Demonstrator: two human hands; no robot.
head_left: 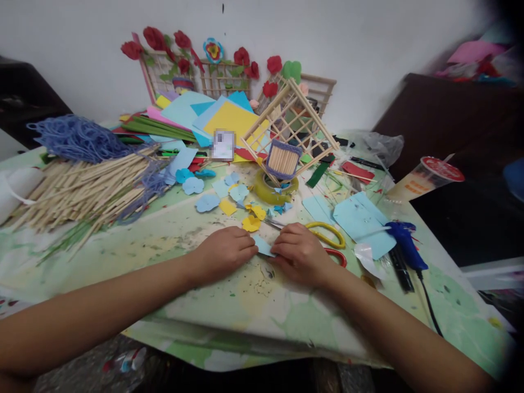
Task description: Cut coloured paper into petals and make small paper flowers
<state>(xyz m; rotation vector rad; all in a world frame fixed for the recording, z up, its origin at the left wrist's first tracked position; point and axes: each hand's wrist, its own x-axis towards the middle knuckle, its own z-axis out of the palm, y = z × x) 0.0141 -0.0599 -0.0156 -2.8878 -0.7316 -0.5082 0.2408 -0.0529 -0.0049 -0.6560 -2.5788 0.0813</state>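
My left hand [224, 252] and my right hand [300, 252] rest knuckles-up on the table, fingers curled and pinched on a small light-blue paper piece [263, 246] lying between them. Both hands press the piece against the green-stained table cover [172, 256]. Just beyond my right hand lie yellow-handled scissors [325, 233], and a red handle [338, 256] peeks out beside my wrist. Cut-out paper flowers in blue [193, 185] and yellow [251, 222] are scattered right ahead of my fingers.
A bundle of wooden sticks [77, 188] and blue yarn [77, 137] fill the left. Coloured paper sheets [229, 117], a wooden lattice [292, 123] and a tape roll [275, 188] stand at the back. On the right are a blue glue gun [405, 240], light-blue sheets [360, 218] and a sealed cup [426, 177].
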